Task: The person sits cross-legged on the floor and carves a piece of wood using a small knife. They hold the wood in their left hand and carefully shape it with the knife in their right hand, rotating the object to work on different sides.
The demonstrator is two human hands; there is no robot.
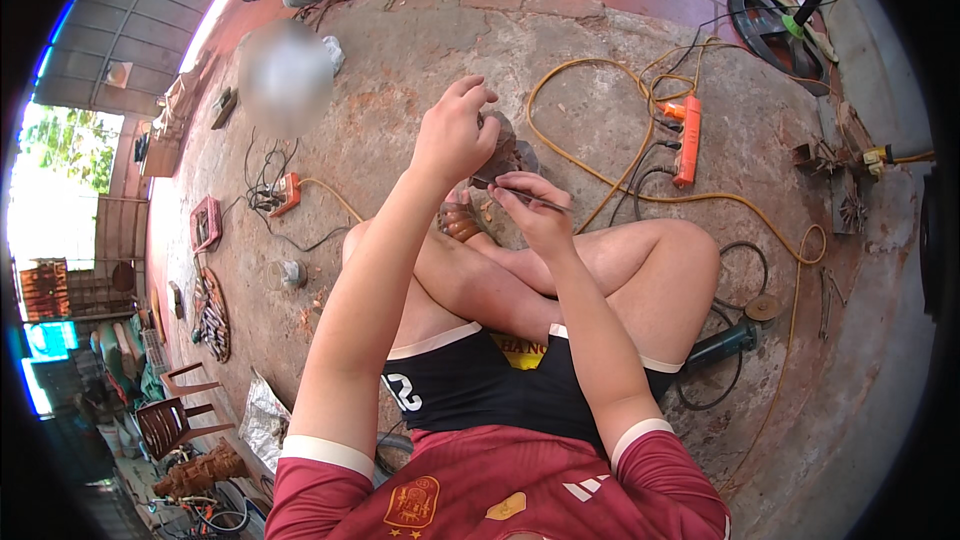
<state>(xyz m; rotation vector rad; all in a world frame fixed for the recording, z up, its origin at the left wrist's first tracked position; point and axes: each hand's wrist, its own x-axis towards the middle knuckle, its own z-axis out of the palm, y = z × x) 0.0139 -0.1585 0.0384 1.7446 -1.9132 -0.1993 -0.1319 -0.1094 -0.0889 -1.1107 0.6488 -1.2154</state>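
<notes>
Small dark workpiece (503, 152) sits up over the crossed legs, left hand (455, 135) with its grip clamped on it, right hand (535, 208) pinching a thin metal tool (540, 200) against it. A slip could jab fingers, I'd guess. Orange cable (600, 180) and power strip (687, 140) crowd 2 o'clock; the concrete floor (400, 70) at 11 looks roomier.

The left hand (455, 135) hides most of the dark piece (505, 152); a blurred patch (285, 75) sits far left.

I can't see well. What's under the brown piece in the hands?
Below the brown piece are a sandalled foot and concrete floor. The left hand and right hand cover its underside.
</notes>
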